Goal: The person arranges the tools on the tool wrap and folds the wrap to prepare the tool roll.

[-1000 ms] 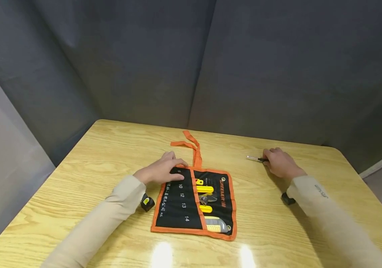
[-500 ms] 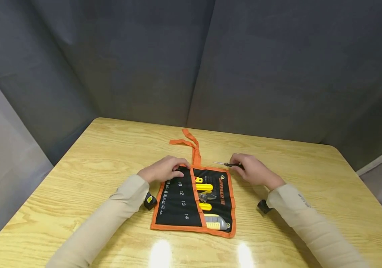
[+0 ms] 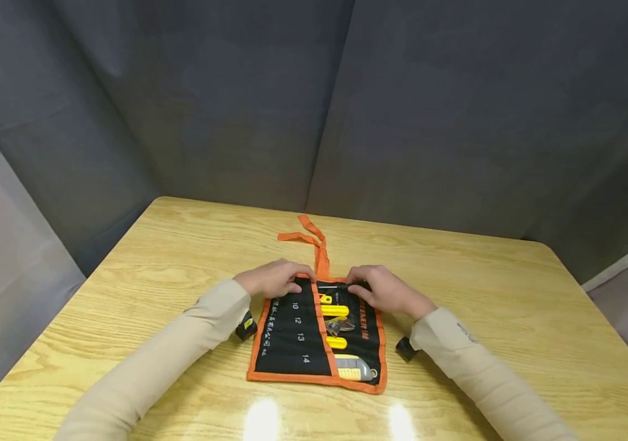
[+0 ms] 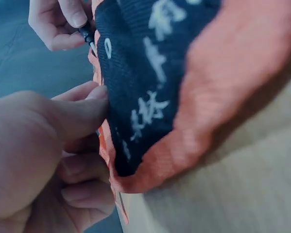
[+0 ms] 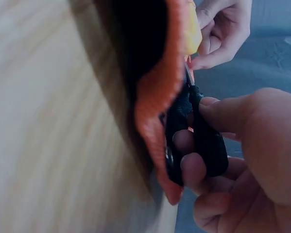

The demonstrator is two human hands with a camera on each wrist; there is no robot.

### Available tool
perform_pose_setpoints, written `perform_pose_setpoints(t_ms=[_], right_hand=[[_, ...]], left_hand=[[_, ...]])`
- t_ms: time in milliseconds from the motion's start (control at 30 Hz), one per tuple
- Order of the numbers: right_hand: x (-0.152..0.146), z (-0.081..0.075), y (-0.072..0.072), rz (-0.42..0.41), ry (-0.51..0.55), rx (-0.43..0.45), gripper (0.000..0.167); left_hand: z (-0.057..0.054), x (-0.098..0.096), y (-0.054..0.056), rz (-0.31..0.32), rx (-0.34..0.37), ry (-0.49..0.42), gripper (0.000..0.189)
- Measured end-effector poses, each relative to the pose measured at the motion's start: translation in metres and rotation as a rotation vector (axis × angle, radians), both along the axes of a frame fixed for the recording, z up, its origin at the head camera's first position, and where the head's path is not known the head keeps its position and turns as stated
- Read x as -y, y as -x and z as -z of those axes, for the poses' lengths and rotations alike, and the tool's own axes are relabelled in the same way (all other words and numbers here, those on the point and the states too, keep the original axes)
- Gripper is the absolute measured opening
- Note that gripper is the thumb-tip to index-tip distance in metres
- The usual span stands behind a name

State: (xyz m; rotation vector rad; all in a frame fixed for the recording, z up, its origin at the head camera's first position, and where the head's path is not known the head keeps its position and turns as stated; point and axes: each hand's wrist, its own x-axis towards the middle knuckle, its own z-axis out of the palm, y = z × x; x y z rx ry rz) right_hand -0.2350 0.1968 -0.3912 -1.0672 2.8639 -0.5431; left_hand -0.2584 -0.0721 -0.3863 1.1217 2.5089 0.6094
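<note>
A black tool roll (image 3: 287, 352) with orange trim lies unrolled on the table in the head view. At its far left corner my left hand (image 3: 275, 278) pinches the pocket's edge, thumb on top and fingers beneath, as the left wrist view shows. My right hand (image 3: 385, 291) grips a small screwdriver (image 5: 208, 141) by its black handle. Its metal shaft points left, at the mouth of the uppermost pocket; the tip is hidden there. Below sit yellow-handled tools (image 3: 336, 310), metal pliers jaws (image 3: 341, 326) and a grey and yellow utility knife (image 3: 355, 369) in their pockets.
Orange tie straps (image 3: 321, 254) stretch from the roll's far edge across the wooden table (image 3: 193, 245). Black wrist cameras sit under both forearms, close to the tabletop. Dark curtains (image 3: 237, 110) hang behind the table's back edge.
My right hand has carried the screwdriver leftward from the table's right side to the tool roll's top pocket. My left hand stays at the roll's corner, shifted slightly right.
</note>
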Motion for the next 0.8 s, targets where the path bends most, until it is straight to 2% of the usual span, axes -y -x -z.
perform_pose_setpoints(t_ms=[233,400,467,667,800], right_hand=[[-0.001,0.005,0.001,0.024,0.000,0.028,0.007],[-0.002,0.005,0.001,0.040,0.005,0.049,0.007],[-0.001,0.005,0.001,0.041,0.009,0.054,0.007],[0.002,0.005,0.002,0.033,0.015,0.072,0.007],[0.003,0.006,0.003,0.012,0.023,0.083,0.006]], left_hand=[[-0.008,-0.014,0.006,0.041,0.024,0.089,0.033],[-0.007,-0.024,0.009,0.032,0.003,0.085,0.022],[-0.006,-0.026,0.011,0.031,0.015,0.084,0.017],[-0.005,-0.029,0.019,0.030,0.111,0.098,0.006],[-0.003,-0.029,0.022,0.034,0.136,0.077,0.010]])
